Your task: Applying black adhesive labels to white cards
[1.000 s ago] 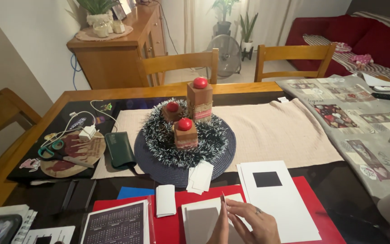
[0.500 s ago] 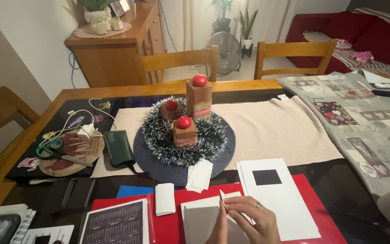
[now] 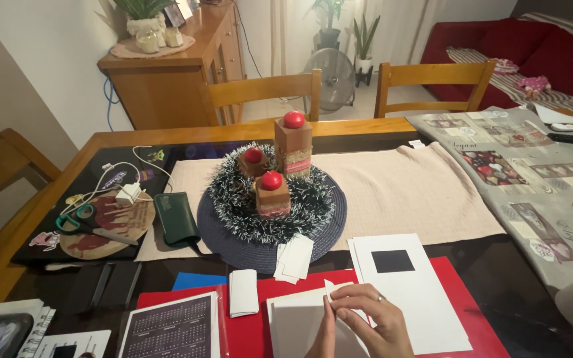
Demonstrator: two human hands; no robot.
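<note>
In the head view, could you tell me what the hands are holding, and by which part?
Both hands, the right hand and the left hand, pinch a white sheet of paper at its upper right corner, where a small flap stands up.

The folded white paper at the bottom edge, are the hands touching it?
Touching. The head view shows the right hand pinching the folded white paper's upper edge, the left hand against it.

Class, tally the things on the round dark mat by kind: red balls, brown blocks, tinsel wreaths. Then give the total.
Red balls: 3
Brown blocks: 3
Tinsel wreath: 1
Total: 7
</note>
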